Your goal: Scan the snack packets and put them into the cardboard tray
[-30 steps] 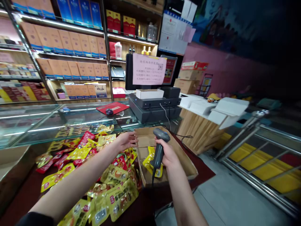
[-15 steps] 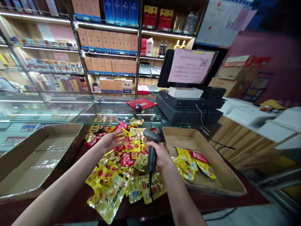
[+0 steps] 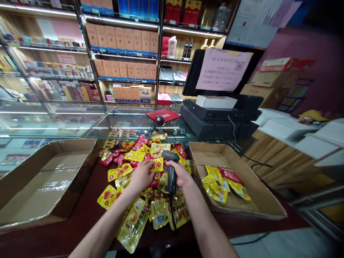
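A heap of yellow, red and gold snack packets (image 3: 134, 155) covers the middle of the dark red table. My left hand (image 3: 143, 175) rests on the heap, palm down, its fingers pointing forward among the packets; whether they hold one is hidden. Just right of it, my right hand (image 3: 180, 174) is wrapped round the handle of a dark barcode scanner (image 3: 171, 156), held upright over the heap with its cable hanging down. A large gold packet (image 3: 133, 225) lies at the near edge, left of two smaller gold ones.
At the left stands a cardboard tray (image 3: 77, 175) with nothing in it. The right cardboard tray (image 3: 258, 200) holds several yellow packets and a red one. Behind are a glass counter (image 3: 120, 122), a mouse (image 3: 160, 119) on a red mat, and a monitor (image 3: 192, 71) above a black till.
My left hand has moved right and down onto the heap, closer to the scanner. Some packets at the left of the heap have shifted. My right hand still holds the scanner.
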The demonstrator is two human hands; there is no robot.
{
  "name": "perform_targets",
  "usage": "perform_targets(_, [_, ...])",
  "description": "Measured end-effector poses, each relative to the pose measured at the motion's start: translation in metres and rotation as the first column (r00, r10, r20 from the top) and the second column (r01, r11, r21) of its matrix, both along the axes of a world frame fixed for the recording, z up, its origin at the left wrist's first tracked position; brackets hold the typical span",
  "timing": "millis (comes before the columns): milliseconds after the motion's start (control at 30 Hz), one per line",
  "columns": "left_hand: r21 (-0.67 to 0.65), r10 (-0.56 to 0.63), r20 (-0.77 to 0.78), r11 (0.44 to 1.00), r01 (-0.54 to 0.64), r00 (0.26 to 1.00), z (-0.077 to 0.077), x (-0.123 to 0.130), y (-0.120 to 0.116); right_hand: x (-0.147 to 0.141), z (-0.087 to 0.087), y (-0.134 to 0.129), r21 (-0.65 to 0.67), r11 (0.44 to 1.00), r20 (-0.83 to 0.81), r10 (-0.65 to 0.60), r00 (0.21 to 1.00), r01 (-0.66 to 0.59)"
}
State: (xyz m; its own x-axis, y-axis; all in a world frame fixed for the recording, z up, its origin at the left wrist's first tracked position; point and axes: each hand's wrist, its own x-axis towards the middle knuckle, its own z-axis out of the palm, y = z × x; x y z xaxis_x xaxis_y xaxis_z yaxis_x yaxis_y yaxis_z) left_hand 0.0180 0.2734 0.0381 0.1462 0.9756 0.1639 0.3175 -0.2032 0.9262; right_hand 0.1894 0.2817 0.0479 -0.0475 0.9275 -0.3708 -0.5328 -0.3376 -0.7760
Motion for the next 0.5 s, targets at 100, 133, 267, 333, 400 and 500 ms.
perform_targets(100, [-0.013, 0.0, -0.018, 1.0, 0.0, 1.0, 0.001, 0.003, 0.005, 0.004, 0.001, 0.004, -0.027, 0.995, -0.08, 0.095, 0.992, -0.097])
perform_targets(133, [-0.004, -0.003, -0.036, 1.0, 0.003, 0.999, 0.003, 0.003, 0.006, 0.006, 0.002, 0.005, -0.028, 0.991, -0.105, 0.126, 0.987, -0.129])
perform_targets(267, [0.025, 0.012, -0.011, 1.0, -0.012, 1.0, 0.011, 0.0, 0.012, 0.012, 0.011, 0.008, 0.008, 0.98, -0.127, 0.196, 0.972, -0.197])
perform_targets(333, [0.019, 0.053, 0.005, 0.998, -0.053, 0.999, 0.016, -0.005, 0.018, 0.013, 0.015, 0.009, 0.057, 0.979, -0.106, 0.2, 0.974, -0.195])
perform_targets(400, [0.001, 0.088, -0.029, 0.996, -0.088, 0.996, 0.02, -0.012, 0.026, 0.014, 0.017, 0.01, 0.106, 0.982, -0.077, 0.168, 0.983, -0.159])
perform_targets(500, [-0.115, 0.074, 0.008, 0.991, -0.073, 0.997, 0.025, -0.017, 0.036, 0.014, 0.015, 0.009, 0.167, 0.982, -0.02, 0.098, 0.995, -0.093])
